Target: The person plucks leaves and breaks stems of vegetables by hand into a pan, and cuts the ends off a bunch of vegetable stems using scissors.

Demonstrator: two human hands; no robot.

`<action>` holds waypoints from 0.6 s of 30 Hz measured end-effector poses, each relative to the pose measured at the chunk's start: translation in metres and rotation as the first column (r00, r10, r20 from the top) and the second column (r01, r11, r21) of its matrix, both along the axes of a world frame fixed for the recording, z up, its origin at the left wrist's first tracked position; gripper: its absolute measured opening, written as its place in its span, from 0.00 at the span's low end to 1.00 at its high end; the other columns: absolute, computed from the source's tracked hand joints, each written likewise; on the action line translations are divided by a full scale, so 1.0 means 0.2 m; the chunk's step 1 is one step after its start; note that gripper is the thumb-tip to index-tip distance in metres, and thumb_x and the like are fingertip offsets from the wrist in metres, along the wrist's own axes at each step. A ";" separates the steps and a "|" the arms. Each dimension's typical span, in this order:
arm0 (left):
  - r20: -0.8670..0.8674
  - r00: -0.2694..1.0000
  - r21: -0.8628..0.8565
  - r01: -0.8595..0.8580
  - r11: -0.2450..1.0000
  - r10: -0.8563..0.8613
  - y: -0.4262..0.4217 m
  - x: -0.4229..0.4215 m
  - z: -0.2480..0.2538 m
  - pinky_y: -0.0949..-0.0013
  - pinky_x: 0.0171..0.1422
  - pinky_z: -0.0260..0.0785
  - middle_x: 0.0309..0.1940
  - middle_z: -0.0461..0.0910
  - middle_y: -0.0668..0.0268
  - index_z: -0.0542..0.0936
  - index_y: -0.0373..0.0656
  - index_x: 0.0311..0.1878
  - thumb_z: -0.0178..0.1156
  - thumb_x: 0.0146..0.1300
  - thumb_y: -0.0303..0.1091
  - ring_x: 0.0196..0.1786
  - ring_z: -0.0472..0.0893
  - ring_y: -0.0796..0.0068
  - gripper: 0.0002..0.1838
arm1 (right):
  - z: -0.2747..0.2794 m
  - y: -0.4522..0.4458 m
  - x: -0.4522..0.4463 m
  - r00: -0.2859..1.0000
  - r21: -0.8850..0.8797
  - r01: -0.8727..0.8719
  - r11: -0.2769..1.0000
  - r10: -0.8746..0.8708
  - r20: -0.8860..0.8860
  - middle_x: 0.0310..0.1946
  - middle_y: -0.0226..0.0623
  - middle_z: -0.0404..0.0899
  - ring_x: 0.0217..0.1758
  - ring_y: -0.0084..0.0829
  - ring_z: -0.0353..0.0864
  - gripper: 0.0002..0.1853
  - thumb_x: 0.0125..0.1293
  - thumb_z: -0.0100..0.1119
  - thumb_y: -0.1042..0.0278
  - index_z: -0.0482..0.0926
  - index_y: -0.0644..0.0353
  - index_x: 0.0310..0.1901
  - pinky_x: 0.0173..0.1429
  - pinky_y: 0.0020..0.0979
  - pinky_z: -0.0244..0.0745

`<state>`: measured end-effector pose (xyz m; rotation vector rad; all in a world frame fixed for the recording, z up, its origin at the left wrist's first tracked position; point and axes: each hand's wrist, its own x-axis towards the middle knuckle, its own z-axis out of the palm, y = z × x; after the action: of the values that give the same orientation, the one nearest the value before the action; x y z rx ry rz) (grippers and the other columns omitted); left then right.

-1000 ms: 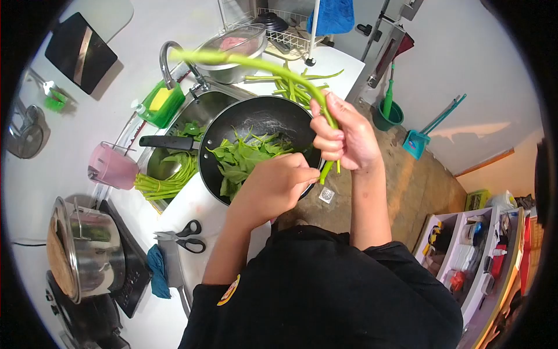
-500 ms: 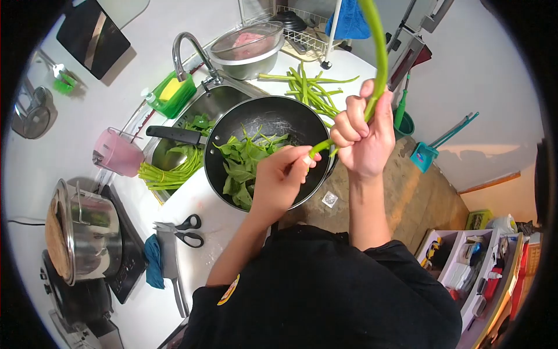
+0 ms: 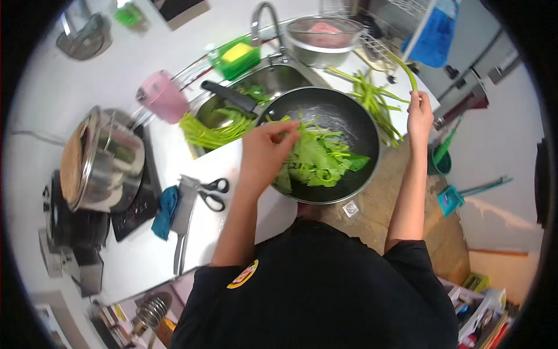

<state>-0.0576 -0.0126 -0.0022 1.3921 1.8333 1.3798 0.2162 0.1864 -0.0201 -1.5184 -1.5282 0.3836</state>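
Observation:
My right hand (image 3: 419,116) is closed round a long green vegetable stem (image 3: 410,74), out to the right over the counter's end. The stem points up and left from my fingers. My left hand (image 3: 266,152) is over the left side of a black frying pan (image 3: 361,125), thumb and fingertips pinched together. Whatever is between those fingertips is too small to make out. Green leaves (image 3: 319,154) lie in the pan beside my left hand. Beyond the pan, a loose pile of cut stems (image 3: 372,102) rests on the white counter.
A sink (image 3: 293,78) lies behind the pan, with a bundle of long stems (image 3: 215,131) at its left edge. Black-handled scissors (image 3: 214,193) and a knife (image 3: 185,212) lie on the counter at left. A steel pot (image 3: 119,166) stands farther left, and a covered bowl (image 3: 322,49) at the back.
My hands have moved apart. The stem that ran between both hands is now in my right hand only, farther right. The whole view has shifted and turned.

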 end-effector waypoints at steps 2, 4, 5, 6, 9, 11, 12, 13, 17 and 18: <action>-0.010 0.994 0.017 -0.112 0.994 0.112 -0.05 -0.16 0.00 0.77 0.33 0.70 0.27 0.83 0.63 0.83 0.40 0.41 0.63 0.54 0.28 0.28 0.78 0.81 0.10 | -0.06 0.04 -0.07 0.985 -0.077 0.080 0.994 -0.067 0.159 0.32 0.52 0.79 0.40 0.53 0.78 0.15 0.66 0.46 0.57 0.75 0.60 0.43 0.44 0.45 0.69; -0.069 0.945 0.002 -0.321 0.947 0.320 -0.11 -0.35 0.01 0.78 0.32 0.69 0.25 0.82 0.67 0.84 0.39 0.39 0.62 0.54 0.31 0.24 0.75 0.83 0.10 | -0.17 0.14 -0.10 0.964 -0.048 -0.022 0.999 0.034 0.265 0.32 0.52 0.79 0.41 0.53 0.78 0.16 0.65 0.47 0.57 0.76 0.60 0.44 0.46 0.45 0.69; -0.071 0.920 0.079 -0.379 0.922 0.384 -0.12 -0.51 -0.09 0.77 0.30 0.67 0.22 0.81 0.67 0.84 0.39 0.39 0.62 0.54 0.31 0.22 0.73 0.83 0.10 | -0.27 0.21 -0.08 0.945 -0.037 -0.068 0.997 0.076 0.317 0.32 0.52 0.79 0.41 0.52 0.78 0.16 0.64 0.48 0.57 0.76 0.60 0.45 0.47 0.45 0.69; -0.115 0.867 0.025 -0.486 0.874 0.485 -0.14 -0.60 -0.08 0.77 0.28 0.65 0.20 0.80 0.68 0.84 0.38 0.38 0.61 0.53 0.31 0.21 0.71 0.84 0.11 | -0.38 0.33 -0.06 0.901 -0.119 -0.103 0.988 0.144 0.409 0.40 0.51 0.78 0.47 0.52 0.75 0.18 0.62 0.51 0.57 0.76 0.58 0.49 0.52 0.45 0.69; -0.345 0.731 0.013 -0.623 0.782 0.588 -0.11 -0.88 -0.20 0.69 0.31 0.68 0.20 0.80 0.63 0.84 0.39 0.36 0.61 0.52 0.34 0.22 0.76 0.74 0.11 | -0.32 0.24 -0.17 0.829 -0.150 0.006 0.989 0.079 0.553 0.48 0.50 0.74 0.53 0.52 0.71 0.19 0.61 0.52 0.57 0.76 0.55 0.51 0.55 0.46 0.67; -0.484 0.681 -0.018 -0.636 0.771 0.550 -0.08 -1.00 -0.30 0.64 0.35 0.72 0.24 0.81 0.59 0.84 0.39 0.35 0.61 0.53 0.35 0.26 0.80 0.65 0.10 | -0.29 0.21 -0.19 0.872 -0.152 -0.023 0.988 0.094 0.481 0.50 0.48 0.72 0.55 0.50 0.69 0.19 0.60 0.53 0.56 0.78 0.55 0.50 0.57 0.47 0.65; -0.564 0.656 -0.122 -0.667 0.735 0.501 -0.07 -1.01 -0.33 0.61 0.38 0.72 0.28 0.81 0.57 0.82 0.39 0.38 0.62 0.52 0.35 0.30 0.80 0.62 0.12 | -0.30 0.22 -0.17 0.888 -0.117 -0.063 0.991 0.109 0.447 0.49 0.48 0.73 0.53 0.49 0.70 0.18 0.60 0.53 0.57 0.78 0.55 0.49 0.56 0.46 0.66; -0.635 0.633 -0.217 -0.696 0.684 0.442 -0.06 -1.02 -0.37 0.59 0.41 0.72 0.31 0.81 0.55 0.80 0.39 0.40 0.62 0.52 0.36 0.34 0.81 0.58 0.14 | -0.30 0.23 -0.16 0.903 -0.079 -0.102 0.992 0.126 0.412 0.48 0.48 0.74 0.52 0.48 0.71 0.18 0.60 0.53 0.57 0.78 0.55 0.49 0.55 0.45 0.66; -0.699 0.486 -0.217 -0.843 0.492 0.525 -0.05 -1.02 -0.50 0.56 0.49 0.72 0.40 0.79 0.48 0.68 0.40 0.50 0.67 0.48 0.38 0.44 0.80 0.54 0.27 | -0.24 0.19 -0.07 0.954 -0.023 -0.190 0.982 0.190 0.232 0.42 0.46 0.77 0.44 0.43 0.75 0.16 0.61 0.54 0.59 0.79 0.57 0.47 0.51 0.38 0.68; -0.671 0.485 -0.206 -0.849 0.486 0.561 -0.05 -1.03 -0.53 0.58 0.49 0.71 0.38 0.78 0.48 0.63 0.41 0.52 0.69 0.45 0.37 0.44 0.80 0.52 0.32 | -0.22 0.16 -0.05 0.965 -0.013 -0.179 0.984 0.178 0.193 0.40 0.45 0.77 0.42 0.41 0.75 0.16 0.61 0.54 0.60 0.79 0.58 0.47 0.50 0.37 0.68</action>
<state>-0.2627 -0.0234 -0.1073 0.6644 3.1571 0.6399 0.2059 0.2188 -0.0649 -1.4522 -1.8257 0.3423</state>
